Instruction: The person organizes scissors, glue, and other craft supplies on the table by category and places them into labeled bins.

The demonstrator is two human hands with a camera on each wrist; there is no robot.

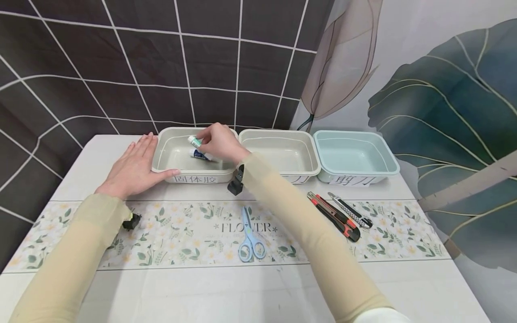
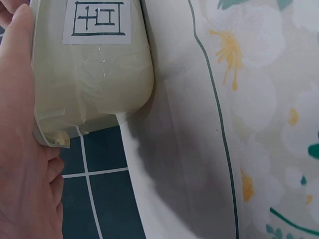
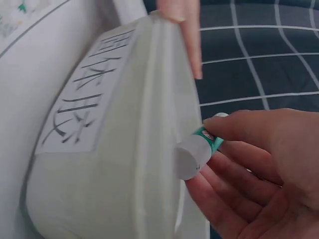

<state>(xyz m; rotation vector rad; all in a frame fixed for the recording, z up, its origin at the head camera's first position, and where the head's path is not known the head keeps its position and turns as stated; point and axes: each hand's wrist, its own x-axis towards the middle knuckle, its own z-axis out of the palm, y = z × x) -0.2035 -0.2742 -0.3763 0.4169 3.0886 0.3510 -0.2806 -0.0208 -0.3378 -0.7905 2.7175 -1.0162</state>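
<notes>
My right hand (image 1: 221,142) pinches a white-and-green glue stick (image 3: 198,149) between thumb and fingers, over the inside of the left bin (image 1: 173,172). Inside that bin lies a dark blue and white glue stick (image 1: 199,154), just below the held one in the head view. My left hand (image 1: 135,165) rests against the bin's left end with fingers straight, its thumb stretched along the front rim. The left wrist view shows this thumb side (image 2: 17,99) beside the bin's labelled wall (image 2: 94,74).
A second beige bin (image 1: 278,170) and a light blue bin (image 1: 355,168) stand to the right, labelled in front. Blue scissors (image 1: 249,235) lie on the flowered table strip. A red-black utility knife (image 1: 334,217) and a grey-black one (image 1: 350,210) lie further right.
</notes>
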